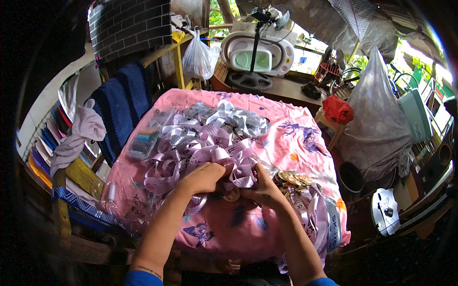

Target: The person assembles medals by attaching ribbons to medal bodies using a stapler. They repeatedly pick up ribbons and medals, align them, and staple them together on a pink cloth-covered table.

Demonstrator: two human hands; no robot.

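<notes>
My left hand (206,177) and my right hand (265,188) meet at the middle of the bed, fingers bent around a loop of lilac printed ribbon (242,181). A gold medal (232,195) hangs just below, between the two hands. Their fingertips are partly hidden by the ribbon. Beyond them spreads a tangled heap of lilac and silvery ribbons (210,136). Right of my right hand lies a pile of gold medals (292,179), with more lilac ribbons (317,214) trailing over the bed's near right edge.
The pink patterned sheet (305,162) covers the bed. At left lie a clear plastic box (144,144) with thread spools and a white thread spool (111,191). A small stool carries a red bag (338,109) at right. A black stand fan (256,52) rises behind.
</notes>
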